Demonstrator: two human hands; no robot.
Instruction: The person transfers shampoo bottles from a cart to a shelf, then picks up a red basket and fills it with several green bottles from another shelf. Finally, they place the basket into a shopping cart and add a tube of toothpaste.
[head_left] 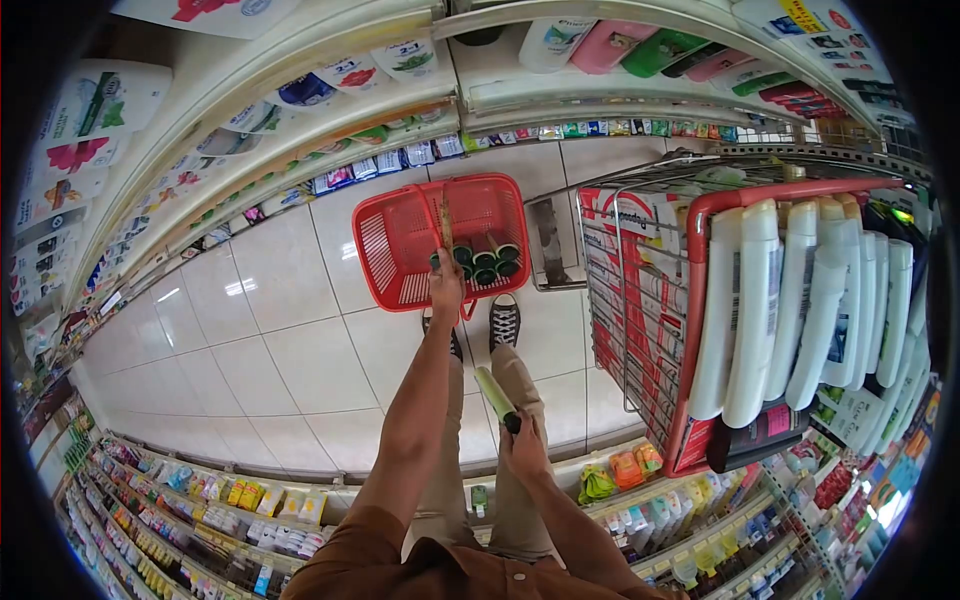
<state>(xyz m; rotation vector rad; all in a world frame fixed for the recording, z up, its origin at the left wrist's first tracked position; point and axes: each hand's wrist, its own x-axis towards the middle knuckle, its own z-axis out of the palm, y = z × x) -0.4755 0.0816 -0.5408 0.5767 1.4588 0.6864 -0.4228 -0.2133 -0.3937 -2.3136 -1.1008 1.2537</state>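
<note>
A red plastic shopping basket [375, 240] hangs above the tiled floor, just in front of my shoes. My left hand [447, 283] is closed at the basket's raised handle, with the arm stretched out. Inside the basket, on its right side, lie several dark green bottles with black ends [485, 262]. Close to my right leg, my right hand [526, 448] grips a pale green bottle [494, 396] near its black cap. That bottle is tilted, its light end pointing up toward the basket.
A wire cart with a red rim [695, 300] stands at the right, packed with white bottles [752, 310]. Shelves of toiletries [380, 80] run along the far side. More stocked shelves [220, 520] lie behind me. Pale floor tiles [290, 370] stretch left.
</note>
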